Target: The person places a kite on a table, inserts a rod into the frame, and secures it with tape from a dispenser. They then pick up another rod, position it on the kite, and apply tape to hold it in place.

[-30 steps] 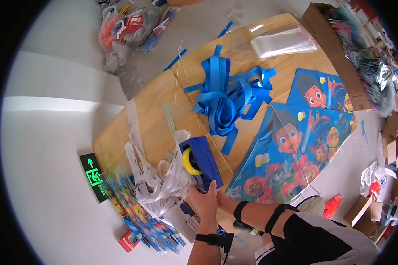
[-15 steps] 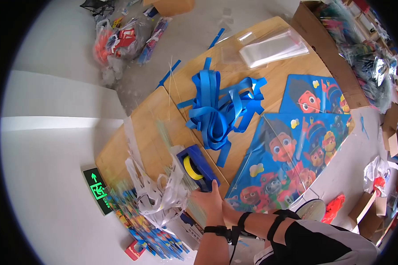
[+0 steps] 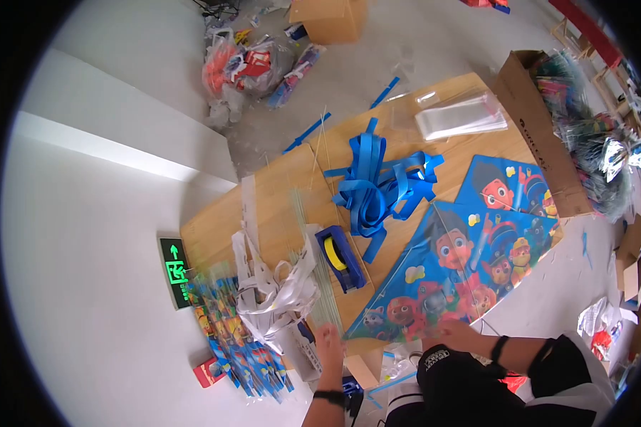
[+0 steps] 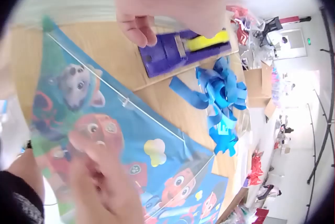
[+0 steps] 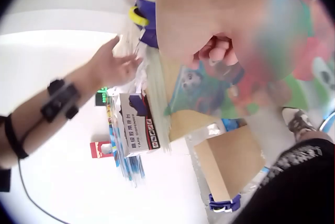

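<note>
A printed cartoon kite (image 3: 441,249) with thin rods lies on the table, partly over a second kite (image 3: 491,186). My right hand (image 3: 449,333) is at its near edge; in the right wrist view the fingers (image 5: 222,51) are curled, and I cannot tell whether they grip the film. My left hand (image 3: 329,341) hangs near the table's left front edge with fingers loosely bent and nothing in it. The blue tape dispenser (image 3: 342,260) with its yellow tape roll stands on the table, free of both hands.
Blue ribbon strips (image 3: 377,188) lie in a heap beyond the dispenser. White plastic bags (image 3: 274,292), a tape dispenser box (image 5: 138,122) and thin rods (image 3: 325,292) crowd the left side. Clear sleeves (image 3: 459,117) lie at the far end; a large carton (image 3: 538,135) stands beyond.
Both hands were at the dispenser and have let go of it. My right hand has moved right to the kite's near edge; my left hand has drawn back toward the table edge.
</note>
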`<state>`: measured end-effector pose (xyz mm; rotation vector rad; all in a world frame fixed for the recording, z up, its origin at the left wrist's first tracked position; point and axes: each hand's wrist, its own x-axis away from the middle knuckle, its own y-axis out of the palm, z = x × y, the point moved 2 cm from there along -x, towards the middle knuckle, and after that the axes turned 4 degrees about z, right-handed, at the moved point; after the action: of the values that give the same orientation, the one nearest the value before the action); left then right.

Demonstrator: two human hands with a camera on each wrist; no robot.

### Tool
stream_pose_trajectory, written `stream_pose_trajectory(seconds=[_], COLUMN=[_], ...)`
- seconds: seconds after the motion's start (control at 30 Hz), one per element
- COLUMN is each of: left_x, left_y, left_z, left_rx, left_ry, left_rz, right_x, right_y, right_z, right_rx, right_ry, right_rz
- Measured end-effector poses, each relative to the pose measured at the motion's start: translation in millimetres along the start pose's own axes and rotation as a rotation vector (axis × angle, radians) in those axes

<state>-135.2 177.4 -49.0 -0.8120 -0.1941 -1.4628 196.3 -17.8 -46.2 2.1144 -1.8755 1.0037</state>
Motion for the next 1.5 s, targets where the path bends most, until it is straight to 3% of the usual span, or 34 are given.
stream_pose_trajectory(seconds=[0.07,0.13,0.17,0.2,0.23,0.27,0.3,0.33,0.37,0.43,0.5,0.57,0.6,0.67,0.7,0.73,0.77,0.87,0.97,1.03,1.1,1.27,1.37,1.43,1.5], left_x=[40,106,126,145,175,202,231,257,278,325,353,364,356,366,368,365,355,325,303,291,282,271,276,283,295], left_y=[-56,-97,-125,-151,-166,-174,-180,-186,-188,-190,-195,-198,-201,-202,-203,-201,-199,-194,-179,-162,-149,-115,-101,-93,-85], left_z=[-34,-43,-80,-126,-149,-165,-178,-191,-199,-216,-233,-266,-271,-294,-297,-297,-294,-273,-243,-223,-203,-158,-138,-126,-117], left_rx=[-0.222,-0.331,-0.454,-0.574,-0.534,-0.495,-0.364,-0.233,-0.224,-0.259,-0.285,-0.23,-0.217,-0.189,-0.175,-0.164,-0.156,-0.149,-0.128,-0.108,-0.101,-0.094,-0.081,-0.068,-0.052], left_ry=[0.123,0.113,0.13,0.157,0.03,-0.09,-0.253,-0.413,-0.406,-0.46,-0.383,-0.596,-0.578,-0.547,-0.534,-0.513,-0.483,-0.399,-0.32,-0.275,-0.24,-0.197,-0.204,-0.218,-0.24], left_rz=[-0.059,-0.09,-0.132,-0.176,-0.233,-0.294,-0.399,-0.501,-0.509,-0.71,-0.739,-0.763,-0.767,-0.777,-0.783,-0.788,-0.796,-0.83,-0.856,-0.877,-0.903,-0.962,-0.971,-0.964,-0.95], right_x=[65,128,155,178,202,217,231,237,239,246,250,261,268,277,284,281,280,290,313,341,361,415,447,459,455], right_y=[-21,-45,-50,-57,-62,-57,-63,-63,-64,-57,-52,-53,-49,-43,-43,-40,-37,-27,-27,-34,-25,-30,-42,-45,-70], right_z=[51,78,87,96,110,141,128,115,94,77,54,6,-13,-26,-30,0,7,43,69,31,68,86,52,79,49], right_rx=[0.085,0.251,0.271,0.288,0.302,0.337,0.349,0.15,-0.056,-0.146,-0.103,-0.002,0.076,0.165,0.243,0.414,0.422,0.22,0.16,0.08,-0.207,-0.385,-0.581,-0.84,-0.864], right_ry=[0.154,0.265,0.272,0.394,0.52,0.489,0.497,0.608,0.71,0.591,0.614,0.608,0.617,0.588,0.565,0.356,0.349,0.683,0.66,0.78,0.732,0.721,0.757,0.685,0.693], right_rz=[0.103,0.093,0.085,0.009,-0.061,-0.124,-0.117,-0.16,-0.199,-0.157,-0.202,-0.279,-0.358,-0.303,-0.265,-0.15,-0.122,-0.103,-0.028,-0.07,0.0,-0.019,-0.011,-0.084,-0.104])
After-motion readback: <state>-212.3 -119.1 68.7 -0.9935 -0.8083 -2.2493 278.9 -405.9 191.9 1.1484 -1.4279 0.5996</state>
